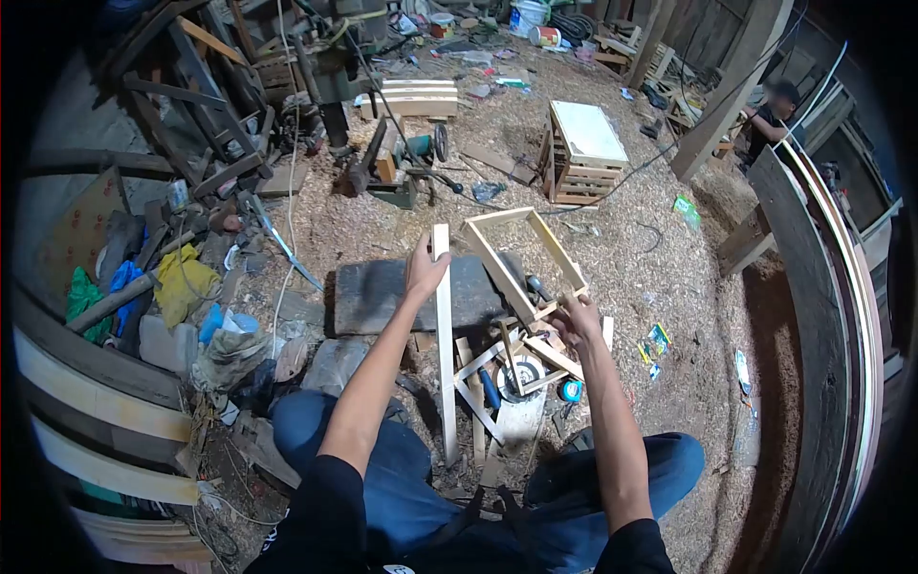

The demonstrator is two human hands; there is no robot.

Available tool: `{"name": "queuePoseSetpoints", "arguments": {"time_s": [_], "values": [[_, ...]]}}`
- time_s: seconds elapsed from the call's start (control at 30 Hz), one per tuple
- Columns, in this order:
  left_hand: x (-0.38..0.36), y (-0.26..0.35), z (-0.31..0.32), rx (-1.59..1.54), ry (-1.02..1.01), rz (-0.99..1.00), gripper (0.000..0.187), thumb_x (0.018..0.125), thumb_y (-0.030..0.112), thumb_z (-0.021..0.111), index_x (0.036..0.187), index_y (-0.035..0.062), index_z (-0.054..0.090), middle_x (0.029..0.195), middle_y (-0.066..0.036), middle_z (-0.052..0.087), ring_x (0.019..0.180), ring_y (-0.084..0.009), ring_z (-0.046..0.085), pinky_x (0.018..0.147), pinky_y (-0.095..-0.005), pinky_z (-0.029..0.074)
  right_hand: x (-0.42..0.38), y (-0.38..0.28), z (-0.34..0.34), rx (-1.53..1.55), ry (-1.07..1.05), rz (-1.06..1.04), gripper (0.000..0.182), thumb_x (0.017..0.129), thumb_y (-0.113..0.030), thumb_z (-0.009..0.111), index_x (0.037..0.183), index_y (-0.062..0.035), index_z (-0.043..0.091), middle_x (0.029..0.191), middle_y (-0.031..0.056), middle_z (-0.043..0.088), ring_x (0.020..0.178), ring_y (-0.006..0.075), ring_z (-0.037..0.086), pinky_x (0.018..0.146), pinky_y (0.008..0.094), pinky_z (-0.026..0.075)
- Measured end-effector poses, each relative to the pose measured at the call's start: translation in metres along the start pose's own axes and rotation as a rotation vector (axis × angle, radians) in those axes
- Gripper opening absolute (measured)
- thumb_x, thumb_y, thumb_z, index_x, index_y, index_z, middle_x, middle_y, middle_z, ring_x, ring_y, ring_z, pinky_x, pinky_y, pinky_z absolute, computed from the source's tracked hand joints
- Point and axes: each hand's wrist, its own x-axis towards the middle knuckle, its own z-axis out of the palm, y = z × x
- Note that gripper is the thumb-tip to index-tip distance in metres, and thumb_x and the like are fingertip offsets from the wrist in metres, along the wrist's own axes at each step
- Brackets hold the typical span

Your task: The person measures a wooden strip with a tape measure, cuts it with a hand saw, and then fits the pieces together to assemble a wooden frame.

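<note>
My left hand is wrapped round a long pale wooden strip, which stands roughly lengthwise in front of me. At the right, my right hand grips the near corner of a rectangular wooden frame, which is tilted above the ground. Part of that corner is hidden by the fingers. A dark board lies beyond my knees. Between my knees are smaller wooden pieces, a round disc tool, a blue-handled tool and a small blue round container.
A slatted crate with a white top stands ahead. Machinery with a green motor is near stacked wood strips. Rags and scrap lie left. Long boards line the right, where another person sits.
</note>
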Motion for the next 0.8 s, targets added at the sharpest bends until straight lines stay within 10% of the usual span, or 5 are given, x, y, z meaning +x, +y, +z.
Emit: {"name": "queuePoseSetpoints", "arguments": {"time_s": [0.13,0.3,0.43,0.8], "values": [[0.004,0.088,-0.069,0.125,-0.012,-0.008,0.063,0.082,0.031,0.056,0.133,-0.0017,0.037,0.093,-0.023,0.065,0.084,-0.0386,0.063,0.072,-0.0468,0.047,-0.037,-0.049,0.019,0.027,-0.149,-0.065,0.027,0.087,-0.005,0.055,0.11,-0.0025,0.041,0.086,0.0118,0.053,0.079,0.0383,0.066,0.06,0.0434,0.06],[-0.021,0.133,-0.113,-0.072,0.086,0.287,0.026,0.095,0.027,0.039,0.098,0.0027,0.048,0.081,-0.022,0.059,0.075,-0.0394,0.059,0.066,-0.0475,0.043,-0.105,-0.096,0.043,0.048,-0.276,-0.169,0.038,0.09,-0.008,0.053,0.122,-0.0023,0.034,0.093,0.0131,0.052,0.084,0.0375,0.066,0.065,0.0431,0.061],[-0.054,0.151,-0.13,-0.174,-0.013,0.291,0.038,0.099,0.034,0.036,0.096,0.001,0.054,0.086,-0.017,0.057,0.075,-0.0316,0.058,0.068,-0.0415,0.043,-0.15,-0.115,0.054,0.044,-0.291,-0.218,0.039,0.091,-0.007,0.051,0.123,0.0011,0.03,0.088,0.0122,0.05,0.079,0.0333,0.066,0.071,0.0451,0.06],[-0.073,0.175,-0.147,-0.336,-0.007,0.364,0.056,0.089,0.049,0.055,0.116,-0.0009,0.056,0.087,-0.015,0.062,0.079,-0.0216,0.058,0.074,-0.0353,0.046,-0.165,-0.127,0.034,0.005,-0.269,-0.25,0.063,0.087,-0.003,0.053,0.135,-0.0042,0.012,0.104,0.0177,0.05,0.083,0.0348,0.067,0.063,0.0419,0.061]]}}
